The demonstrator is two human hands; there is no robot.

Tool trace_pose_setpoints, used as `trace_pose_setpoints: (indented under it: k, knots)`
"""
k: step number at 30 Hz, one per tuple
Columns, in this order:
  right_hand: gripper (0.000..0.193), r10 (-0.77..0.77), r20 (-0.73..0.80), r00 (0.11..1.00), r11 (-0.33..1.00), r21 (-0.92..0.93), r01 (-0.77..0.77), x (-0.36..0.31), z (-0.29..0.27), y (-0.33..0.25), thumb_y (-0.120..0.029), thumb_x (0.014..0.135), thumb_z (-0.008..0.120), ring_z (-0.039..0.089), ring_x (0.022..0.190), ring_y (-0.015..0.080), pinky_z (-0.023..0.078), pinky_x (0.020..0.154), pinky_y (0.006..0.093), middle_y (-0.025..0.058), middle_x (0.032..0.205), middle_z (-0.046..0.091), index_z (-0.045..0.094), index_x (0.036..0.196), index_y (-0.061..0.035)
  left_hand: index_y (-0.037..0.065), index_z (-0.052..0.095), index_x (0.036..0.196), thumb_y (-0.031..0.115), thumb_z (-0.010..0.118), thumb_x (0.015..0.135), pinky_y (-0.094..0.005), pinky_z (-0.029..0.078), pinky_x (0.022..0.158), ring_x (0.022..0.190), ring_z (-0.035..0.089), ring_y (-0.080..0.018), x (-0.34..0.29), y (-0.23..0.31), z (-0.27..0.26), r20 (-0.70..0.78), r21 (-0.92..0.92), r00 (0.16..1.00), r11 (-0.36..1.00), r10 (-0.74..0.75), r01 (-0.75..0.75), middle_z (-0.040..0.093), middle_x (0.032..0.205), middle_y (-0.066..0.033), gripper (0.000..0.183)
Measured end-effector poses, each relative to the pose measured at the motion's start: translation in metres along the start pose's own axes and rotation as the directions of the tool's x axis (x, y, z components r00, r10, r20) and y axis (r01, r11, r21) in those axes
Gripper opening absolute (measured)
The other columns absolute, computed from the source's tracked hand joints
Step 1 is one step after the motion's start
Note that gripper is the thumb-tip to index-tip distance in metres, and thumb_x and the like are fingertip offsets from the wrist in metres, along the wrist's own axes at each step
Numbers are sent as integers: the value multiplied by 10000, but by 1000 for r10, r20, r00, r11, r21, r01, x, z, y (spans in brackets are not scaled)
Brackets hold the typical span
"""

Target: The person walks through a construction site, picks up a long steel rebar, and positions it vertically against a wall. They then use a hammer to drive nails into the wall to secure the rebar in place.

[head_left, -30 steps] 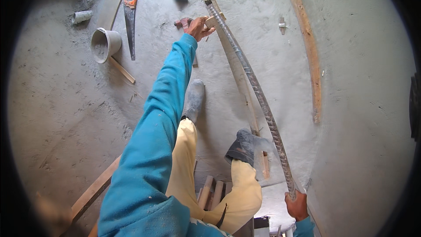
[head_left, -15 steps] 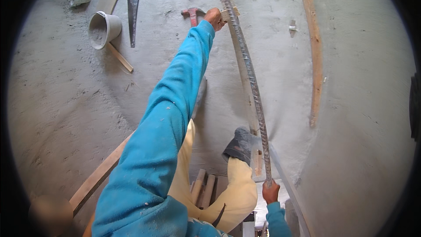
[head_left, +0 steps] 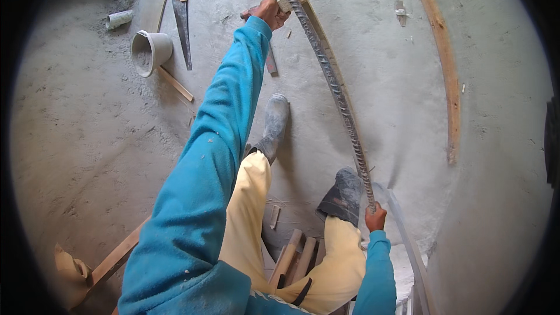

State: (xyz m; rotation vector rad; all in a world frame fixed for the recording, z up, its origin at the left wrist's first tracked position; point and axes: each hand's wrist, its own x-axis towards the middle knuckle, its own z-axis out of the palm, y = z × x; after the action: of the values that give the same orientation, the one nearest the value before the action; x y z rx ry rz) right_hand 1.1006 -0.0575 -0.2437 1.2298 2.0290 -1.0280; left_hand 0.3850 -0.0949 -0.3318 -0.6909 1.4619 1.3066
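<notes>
Plainly, our right hand is closed around the near end of the bar, which runs up and away from it, passes just right of our left hand and ends beyond that hand. Our left hand grips a block close beside the bar; we cannot tell whether the two touch. To the bar's right we see the edge of a plank. The hammer lies partly hidden beneath our left hand, and farther left of it are the saw and the bucket.
</notes>
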Motion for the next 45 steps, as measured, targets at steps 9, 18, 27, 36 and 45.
trace_pose_setpoints:
  k: [9,18,27,36,45]
  knots:
    - [169,-91,-187,978,992,-108,72,125,-8,70,-159,764,667,616,690,447,457,572,497,252,662,597,604,783,-4,-33,500,1008,101,277,912,-201,292,331,449,398,-91,7,-8,-17,40,109,986,980,161,-165,531,718,-151,277]
    - [333,-162,-4,987,954,-256,155,-80,-92,24,-241,777,703,607,666,460,451,581,502,266,699,618,640,886,68,-52,548,894,208,405,913,-314,457,412,583,597,-220,8,-58,0,-323,-188,916,932,238,-309,598,810,-197,297]
    - [237,288,328,900,940,82,-330,-288,-183,-140,-198,822,646,646,634,182,491,591,366,174,668,643,659,872,34,-80,556,1074,465,586,878,-431,568,565,811,651,-341,-124,-166,-24,-569,145,778,964,267,-224,590,1050,-240,581]
    - [278,352,324,878,896,154,-416,-350,-196,-274,-205,877,628,475,398,119,367,383,306,23,505,491,512,684,-42,-44,536,1171,458,566,873,-432,613,590,934,647,-366,-245,-199,-176,-465,464,835,884,294,-53,585,1143,-244,584]
    - [228,370,311,875,880,184,-437,-300,-236,-431,-216,886,606,473,375,135,381,345,317,33,518,482,530,780,-29,-36,557,1149,416,527,898,-420,600,666,904,651,-380,-326,-166,-286,-515,393,844,916,151,76,633,1058,-234,517]
